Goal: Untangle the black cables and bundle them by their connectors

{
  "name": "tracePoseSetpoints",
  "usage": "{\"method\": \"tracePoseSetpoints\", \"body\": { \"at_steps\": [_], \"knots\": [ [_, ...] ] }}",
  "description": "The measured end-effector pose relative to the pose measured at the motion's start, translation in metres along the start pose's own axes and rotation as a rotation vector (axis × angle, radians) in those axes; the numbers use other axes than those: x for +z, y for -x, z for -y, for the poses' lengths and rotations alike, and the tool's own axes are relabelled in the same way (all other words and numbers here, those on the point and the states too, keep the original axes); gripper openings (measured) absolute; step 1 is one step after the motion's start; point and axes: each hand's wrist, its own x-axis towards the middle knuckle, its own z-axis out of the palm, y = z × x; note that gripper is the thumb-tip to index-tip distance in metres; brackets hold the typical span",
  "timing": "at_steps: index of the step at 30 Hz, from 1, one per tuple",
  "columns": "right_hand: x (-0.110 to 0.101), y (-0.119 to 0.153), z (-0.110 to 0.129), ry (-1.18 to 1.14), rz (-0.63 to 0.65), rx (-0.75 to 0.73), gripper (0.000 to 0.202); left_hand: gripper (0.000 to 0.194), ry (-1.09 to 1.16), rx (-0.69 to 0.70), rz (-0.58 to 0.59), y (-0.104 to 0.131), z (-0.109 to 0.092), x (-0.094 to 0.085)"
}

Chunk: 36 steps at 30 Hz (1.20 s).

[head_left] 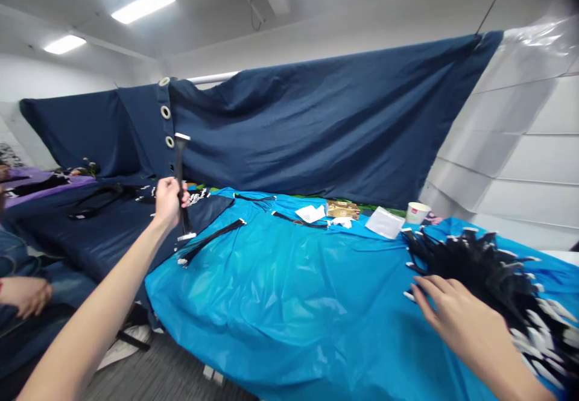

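Observation:
My left hand [168, 201] is closed round a black cable harness [180, 157] with a white connector at each end. It holds the harness upright above the left edge of the blue-covered table. Just below that lies another black cable harness [212, 241]. On the right, my right hand [465, 319] reaches over the near side of a large heap of black cables with white connectors [479, 268]. Its fingers are stretched out, and nothing shows in its grip. The fingertips are close to a white connector [409, 295]; whether they touch it I cannot tell.
Further cables [301, 221], white paper [311, 213], a gold packet [342, 210], a white sheet [384, 222] and a paper cup [417, 213] lie along the back of the blue cover [280, 292]. At far left, another person's hand [27, 295] rests beside a dark-covered table [113, 232].

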Motion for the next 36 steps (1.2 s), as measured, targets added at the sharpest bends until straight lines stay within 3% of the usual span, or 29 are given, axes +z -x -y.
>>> {"method": "tracePoseSetpoints", "body": {
  "at_steps": [3, 6, 8, 11, 16, 19, 22, 24, 26, 31, 36],
  "knots": [
    [0.003, -0.009, 0.024, -0.040, 0.037, -0.042, 0.037, 0.012, 0.074, -0.143, 0.201, 0.042, -0.008, 0.047],
    [0.008, -0.024, 0.049, -0.221, 0.044, 0.010, 0.035, 0.016, 0.125, -0.283, 0.361, 0.094, 0.000, 0.095],
    [0.017, -0.037, 0.065, -0.459, 0.082, 0.113, 0.035, 0.020, 0.153, -0.376, 0.451, 0.130, 0.012, 0.125],
    [0.039, -0.058, 0.081, -0.996, 0.193, 0.362, 0.038, 0.024, 0.283, -0.597, 0.503, 0.179, 0.033, 0.163],
    [0.084, -0.078, 0.086, -1.697, 0.347, 0.757, 0.043, 0.029, 0.351, -0.759, 0.486, 0.240, 0.060, 0.199],
    [0.104, -0.075, 0.083, -1.805, 0.288, 0.797, 0.042, 0.030, 0.334, -0.862, 0.496, 0.263, 0.075, 0.204],
    [0.119, -0.069, 0.081, -1.809, 0.254, 0.797, 0.042, 0.032, 0.288, -0.945, 0.598, 0.269, 0.094, 0.205],
    [0.125, -0.067, 0.080, -1.814, 0.257, 0.796, 0.042, 0.038, 0.231, -0.981, 0.710, 0.260, 0.107, 0.208],
    [0.128, -0.067, 0.079, -1.821, 0.272, 0.797, 0.042, 0.043, 0.122, -0.924, 0.788, 0.242, 0.117, 0.215],
    [0.126, -0.065, 0.081, -1.859, 0.318, 0.816, 0.038, 0.043, 0.059, -0.667, 0.803, 0.198, 0.139, 0.238],
    [0.129, -0.060, 0.081, -1.877, 0.334, 0.869, 0.034, 0.034, 0.070, -0.582, 0.736, 0.189, 0.159, 0.242]
  ]
}}
